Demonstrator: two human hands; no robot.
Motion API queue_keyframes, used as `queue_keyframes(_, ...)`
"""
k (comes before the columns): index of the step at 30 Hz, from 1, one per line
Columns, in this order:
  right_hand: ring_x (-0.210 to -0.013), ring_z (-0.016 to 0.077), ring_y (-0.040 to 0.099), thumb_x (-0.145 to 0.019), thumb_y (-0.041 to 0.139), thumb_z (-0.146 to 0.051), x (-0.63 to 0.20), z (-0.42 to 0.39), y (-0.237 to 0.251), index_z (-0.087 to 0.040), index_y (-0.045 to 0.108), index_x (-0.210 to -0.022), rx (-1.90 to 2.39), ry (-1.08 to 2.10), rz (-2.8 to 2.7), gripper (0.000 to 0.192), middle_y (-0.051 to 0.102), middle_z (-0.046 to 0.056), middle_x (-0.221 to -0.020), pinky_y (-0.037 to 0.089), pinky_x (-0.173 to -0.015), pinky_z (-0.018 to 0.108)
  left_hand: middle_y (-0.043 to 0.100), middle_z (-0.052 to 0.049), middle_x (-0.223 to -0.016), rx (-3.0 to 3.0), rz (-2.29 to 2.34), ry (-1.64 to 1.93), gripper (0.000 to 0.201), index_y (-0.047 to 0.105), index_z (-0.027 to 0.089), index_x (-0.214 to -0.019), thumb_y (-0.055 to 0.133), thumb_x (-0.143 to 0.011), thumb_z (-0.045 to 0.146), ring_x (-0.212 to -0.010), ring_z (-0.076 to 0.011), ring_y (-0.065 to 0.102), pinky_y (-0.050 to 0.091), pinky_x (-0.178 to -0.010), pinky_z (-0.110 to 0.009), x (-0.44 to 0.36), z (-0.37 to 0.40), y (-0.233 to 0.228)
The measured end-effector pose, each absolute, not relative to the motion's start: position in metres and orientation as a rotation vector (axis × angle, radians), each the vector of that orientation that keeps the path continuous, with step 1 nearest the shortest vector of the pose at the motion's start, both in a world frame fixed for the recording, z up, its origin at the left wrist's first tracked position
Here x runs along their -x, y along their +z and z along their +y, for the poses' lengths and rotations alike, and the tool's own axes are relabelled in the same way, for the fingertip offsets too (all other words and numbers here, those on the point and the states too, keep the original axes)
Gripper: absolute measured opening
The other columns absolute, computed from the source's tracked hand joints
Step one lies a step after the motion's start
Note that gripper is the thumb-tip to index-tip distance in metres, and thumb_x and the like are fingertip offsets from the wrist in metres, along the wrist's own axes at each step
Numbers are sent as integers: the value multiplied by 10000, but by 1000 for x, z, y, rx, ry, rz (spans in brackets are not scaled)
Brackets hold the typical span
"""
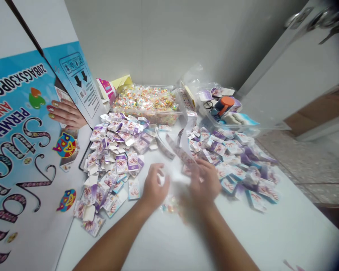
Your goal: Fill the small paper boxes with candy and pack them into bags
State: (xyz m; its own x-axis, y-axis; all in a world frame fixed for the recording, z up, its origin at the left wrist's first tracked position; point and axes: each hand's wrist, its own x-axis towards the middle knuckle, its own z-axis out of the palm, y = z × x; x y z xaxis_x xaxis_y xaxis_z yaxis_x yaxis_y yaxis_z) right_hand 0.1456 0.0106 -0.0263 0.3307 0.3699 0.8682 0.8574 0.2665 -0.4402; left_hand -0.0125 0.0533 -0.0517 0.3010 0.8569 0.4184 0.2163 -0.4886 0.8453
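Your left hand point(153, 187) and right hand point(203, 183) are too blurry to tell what they hold, so go slowly and keep the little candies point(169, 206) between them on the white table point(285, 233).

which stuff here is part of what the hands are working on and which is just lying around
In hand: left hand and right hand, both blurred, at a strip of packets; small boxes piled either side; tub of candy.

Lying about: big printed carton; orange-capped bottle; scissors.
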Motion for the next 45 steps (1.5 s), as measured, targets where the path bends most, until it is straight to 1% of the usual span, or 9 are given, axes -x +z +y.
queue_keyframes(4, -1046, 264, 695, -888, 557, -85, -146, 7, -30, -256, 618, -1144, 1225, -436, -1430, 314, 724, 95, -1091, 555, -900, 489, 370, -187, -1479, -2180, 972, 1430, 649, 327, 240, -1451, 626, -876, 211, -1263, -264, 495, 512, -910, -374, 13, 56, -47)
queue_keyframes(8, -1023, 270, 704, -916, 580, -234, -148, 5, -36, -239, 646, -1188, 1244, -273, -1660, 280, 742, 109, -1065, 562, -894, 482, 227, -189, -1593, -2337, 1094, 1517, 664, 377, 250, -1447, 672, -854, 203, -1392, -326, 371, 392, -1065, -490, 14, 56, -43)
queue_keyframes(13, -950, 279, 701, -886, 612, -182, -143, 1, -32, -254, 646, -1231, 1210, -313, -1584, 353, 745, 102, -1019, 544, -851, 510, 721, -72, -1093, -2271, 1070, 1193, 223, 673, 227, -1027, 518, -917, 110, -1147, -266, 591, 365, -1023, -469, 18, 56, -41)
queue_keyframes(19, -945, 257, 657, -836, 630, -79, -137, 3, -22, -262, 604, -1276, 1119, -218, -1844, 478, 749, 91, -1074, 544, -781, 454, 606, -3, -689, -1597, 1044, 980, 335, 620, 188, -877, 395, -1012, 396, -625, -137, 547, 399, -607, -245, 18, 52, -41)
queue_keyframes(25, -1052, 279, 584, -870, 665, -219, -124, 8, -26, -209, 611, -1205, 1103, 20, -2137, 340, 670, 127, -1273, 513, -848, 479, 647, -28, -783, -975, 933, 1089, 505, 630, 155, -848, 477, -912, 632, -744, -155, 603, 482, -725, -257, 12, 68, -44)
queue_keyframes(30, -904, 243, 590, -872, 673, -230, -118, 5, -29, -221, 608, -1144, 1227, -4, -1847, 280, 682, 95, -1001, 512, -791, 437, 639, -3, -725, -978, 1007, 1115, 405, 610, 162, -802, 655, -831, 563, -687, -139, 609, 472, -645, -224, 11, 65, -38)
queue_keyframes(36, -804, 201, 659, -883, 636, -341, -110, 5, -33, -219, 454, -1371, 1489, 437, -1589, 535, 690, 77, -1020, 551, -673, 334, 663, -42, -841, -941, 664, 919, 395, 648, 172, -1080, 605, -885, 513, -695, -150, 632, 505, -631, -253, 20, 59, -27)
queue_keyframes(40, -659, 151, 647, -895, 524, -222, -107, 2, -32, -228, 543, -1279, 1482, 706, -1441, 384, 715, 13, -857, 521, -588, 264, 629, -65, -967, -1079, 726, 927, 346, 671, 160, -884, 615, -875, 501, -774, -145, 621, 518, -704, -260, 22, 62, -30)
queue_keyframes(45, -806, 196, 690, -861, 603, -277, -111, 4, -30, -219, 661, -1088, 1347, 889, -1175, 242, 734, 71, -1026, 569, -688, 310, 571, -86, -1101, -1283, 869, 1032, 304, 610, 146, -767, 609, -889, 424, -924, -159, 593, 500, -799, -258, 14, 59, -38)
